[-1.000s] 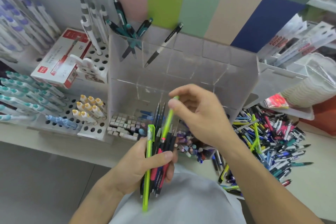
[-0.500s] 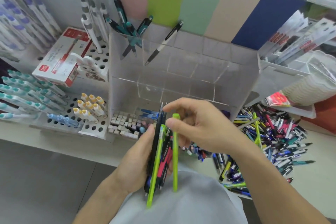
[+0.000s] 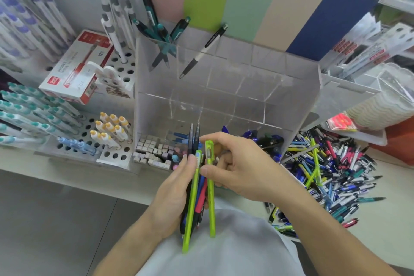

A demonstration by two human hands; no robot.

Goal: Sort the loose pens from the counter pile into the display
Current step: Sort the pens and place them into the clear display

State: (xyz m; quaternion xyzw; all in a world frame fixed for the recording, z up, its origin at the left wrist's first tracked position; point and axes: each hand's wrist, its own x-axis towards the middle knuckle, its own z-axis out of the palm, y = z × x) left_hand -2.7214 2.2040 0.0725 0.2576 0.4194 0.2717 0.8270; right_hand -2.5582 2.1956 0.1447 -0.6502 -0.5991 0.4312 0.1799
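Note:
My left hand [image 3: 172, 195] grips a bundle of pens [image 3: 195, 197]: a lime green one, a red one, blue and dark ones, tips pointing down toward me. My right hand [image 3: 237, 170] pinches a second lime green pen [image 3: 210, 192] near its top and holds it upright right beside the bundle. The loose pen pile [image 3: 331, 177] lies on the counter at the right. The clear acrylic display [image 3: 226, 87] stands behind my hands; its back left cells hold several teal pens [image 3: 161, 36] and one black-and-white pen [image 3: 201, 51].
Perforated white racks [image 3: 116, 152] at the left hold white, teal and yellow-capped pens. A red-and-white pen box [image 3: 76, 69] lies on the rack. Small erasers [image 3: 152, 150] fill the display's front left cell. Packaged pens [image 3: 367, 47] and a clear tray stand at the right.
My right hand has drawn the second green pen down from a slanted, raised position to upright alongside the bundle. The left hand shifted the bundle slightly up and right.

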